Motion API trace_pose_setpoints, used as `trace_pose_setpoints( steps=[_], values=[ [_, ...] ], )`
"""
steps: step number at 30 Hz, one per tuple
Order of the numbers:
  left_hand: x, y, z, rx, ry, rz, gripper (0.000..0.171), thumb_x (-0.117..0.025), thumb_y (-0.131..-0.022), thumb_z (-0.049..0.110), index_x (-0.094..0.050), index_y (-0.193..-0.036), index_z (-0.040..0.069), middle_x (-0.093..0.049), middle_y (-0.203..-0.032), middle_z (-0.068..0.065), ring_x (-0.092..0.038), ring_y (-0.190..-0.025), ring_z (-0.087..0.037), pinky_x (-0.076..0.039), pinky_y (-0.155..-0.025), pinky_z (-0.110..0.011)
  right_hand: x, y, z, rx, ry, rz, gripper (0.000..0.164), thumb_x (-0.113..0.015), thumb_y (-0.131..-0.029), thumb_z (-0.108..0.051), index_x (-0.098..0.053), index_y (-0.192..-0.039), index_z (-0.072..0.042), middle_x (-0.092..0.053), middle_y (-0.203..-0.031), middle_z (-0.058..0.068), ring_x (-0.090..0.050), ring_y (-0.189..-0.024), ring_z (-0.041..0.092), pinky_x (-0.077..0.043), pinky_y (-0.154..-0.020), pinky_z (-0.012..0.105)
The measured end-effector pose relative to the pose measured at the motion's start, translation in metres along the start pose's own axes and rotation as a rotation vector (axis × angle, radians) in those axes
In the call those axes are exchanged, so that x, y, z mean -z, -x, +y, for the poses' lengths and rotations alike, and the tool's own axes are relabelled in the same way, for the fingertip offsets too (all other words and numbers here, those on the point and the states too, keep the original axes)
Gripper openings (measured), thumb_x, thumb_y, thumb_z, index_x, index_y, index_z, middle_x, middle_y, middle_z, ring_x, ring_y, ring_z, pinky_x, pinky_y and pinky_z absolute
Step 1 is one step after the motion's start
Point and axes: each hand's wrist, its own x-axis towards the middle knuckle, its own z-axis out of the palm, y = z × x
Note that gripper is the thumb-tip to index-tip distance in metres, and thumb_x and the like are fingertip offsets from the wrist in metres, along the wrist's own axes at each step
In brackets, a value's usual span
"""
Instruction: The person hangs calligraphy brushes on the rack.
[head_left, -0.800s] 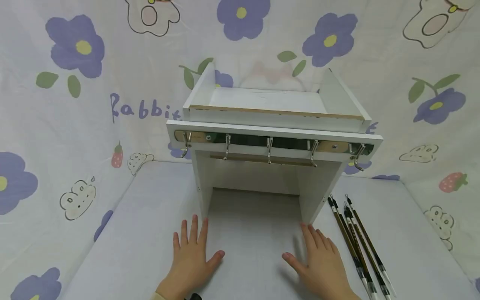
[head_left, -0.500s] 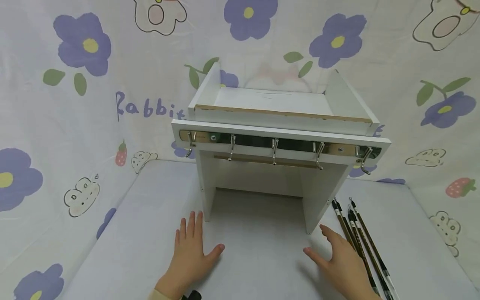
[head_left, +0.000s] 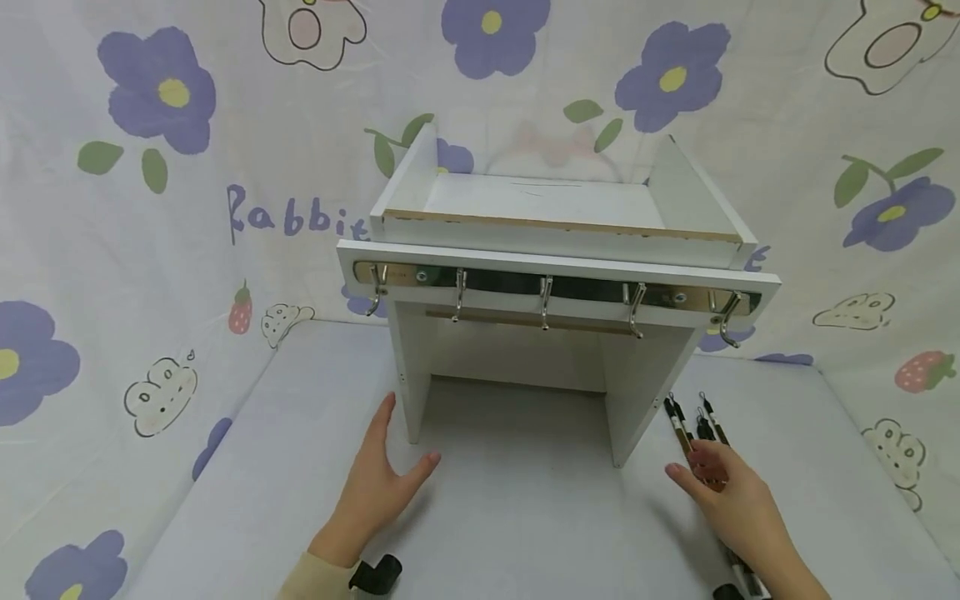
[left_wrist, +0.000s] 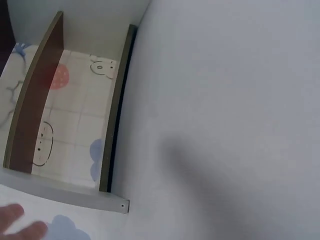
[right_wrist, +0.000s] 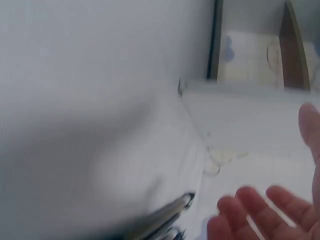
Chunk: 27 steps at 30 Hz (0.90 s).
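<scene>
A white wooden shelf [head_left: 652, 383] stands mid-table, a row of metal hooks [head_left: 545, 302] along its front rail. My left hand [head_left: 375, 483] is near the outer side of its left panel, thumb spread from the fingers, holding nothing. In the left wrist view, two blurred fingertips [left_wrist: 30, 231] show at the lower left corner, by the shelf's side. To the right, my right hand [head_left: 738, 504] hovers over several writing brushes [head_left: 677, 417], covering their middles. Its fingers are loosely bent and hold nothing. The right wrist view shows the blurred brush ends [right_wrist: 165, 215] left of the fingers.
The shelf's upper tray [head_left: 540, 202] has raised sides and a low front edge. A flowered cloth [head_left: 300, 133] hangs behind and around the white table [head_left: 517, 517]. Small black devices [head_left: 378, 575] sit at both wrists.
My right hand has moved right, from the shelf's right panel to over the brushes. My left hand has turned on edge and shifted slightly up along the left panel. The shelf stays put.
</scene>
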Motion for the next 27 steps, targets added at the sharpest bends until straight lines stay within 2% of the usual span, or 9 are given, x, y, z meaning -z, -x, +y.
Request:
trace_pose_setpoints(
  steps=[7,10,13,17,22,25,27],
  values=[
    [0.004,-0.016,0.005,-0.047,0.202,-0.005,0.093,-0.072,-0.086,0.044,-0.015,-0.155,0.02,-0.027,-0.155,-0.001,-0.028,-0.141,-0.017,-0.029,-0.112,-0.04,0.022,-0.011,0.027,-0.024,-0.053,-0.008,0.077,-0.061,-0.089,-0.056,-0.044,-0.14,0.0,-0.058,-0.125,0.022,-0.056,-0.111,0.038,-0.054,-0.08,0.041],
    [0.006,-0.025,0.009,-0.046,0.283,-0.014,0.089,-0.072,-0.087,0.037,-0.017,-0.154,0.019,-0.03,-0.154,-0.003,-0.031,-0.139,-0.018,-0.031,-0.111,-0.041,0.03,-0.016,0.037,-0.054,-0.084,-0.017,0.079,-0.059,-0.089,-0.057,-0.042,-0.142,0.0,-0.057,-0.127,0.023,-0.055,-0.113,0.041,-0.054,-0.081,0.045],
    [0.007,-0.033,0.011,-0.034,0.339,-0.025,0.085,-0.072,-0.089,0.03,-0.018,-0.154,0.018,-0.03,-0.154,-0.006,-0.033,-0.138,-0.025,-0.033,-0.109,-0.045,0.036,-0.021,0.049,-0.096,-0.133,-0.047,0.082,-0.056,-0.09,-0.058,-0.038,-0.144,0.001,-0.052,-0.131,0.027,-0.051,-0.116,0.045,-0.05,-0.084,0.054],
    [0.007,-0.042,0.013,-0.027,0.359,-0.026,0.079,-0.068,-0.092,0.023,-0.021,-0.154,0.016,-0.029,-0.154,-0.011,-0.034,-0.137,-0.033,-0.034,-0.108,-0.049,0.04,-0.029,0.069,-0.141,-0.185,-0.102,0.084,-0.053,-0.092,-0.058,-0.034,-0.145,0.005,-0.047,-0.135,0.032,-0.05,-0.117,0.046,-0.048,-0.087,0.056],
    [0.005,-0.049,0.014,-0.007,0.33,-0.011,0.07,-0.064,-0.095,0.026,-0.026,-0.153,0.02,-0.036,-0.151,-0.009,-0.039,-0.134,-0.033,-0.038,-0.104,-0.047,0.044,-0.041,0.091,-0.22,-0.286,-0.181,0.086,-0.051,-0.094,-0.056,-0.029,-0.144,0.011,-0.04,-0.139,0.035,-0.054,-0.116,0.042,-0.053,-0.086,0.042],
    [0.005,-0.052,0.013,0.001,0.325,-0.007,0.065,-0.063,-0.095,0.029,-0.031,-0.151,0.022,-0.042,-0.146,-0.008,-0.044,-0.13,-0.032,-0.042,-0.101,-0.046,0.046,-0.049,0.1,-0.283,-0.355,-0.23,0.088,-0.051,-0.094,-0.055,-0.025,-0.145,0.012,-0.033,-0.143,0.036,-0.05,-0.122,0.041,-0.054,-0.086,0.036],
    [0.005,-0.055,0.012,0.003,0.323,-0.007,0.063,-0.063,-0.095,0.03,-0.034,-0.15,0.022,-0.045,-0.143,-0.008,-0.047,-0.128,-0.032,-0.044,-0.099,-0.046,0.046,-0.054,0.104,-0.323,-0.376,-0.248,0.089,-0.051,-0.094,-0.055,-0.023,-0.146,0.012,-0.031,-0.145,0.035,-0.046,-0.125,0.043,-0.053,-0.089,0.036]
  ],
)
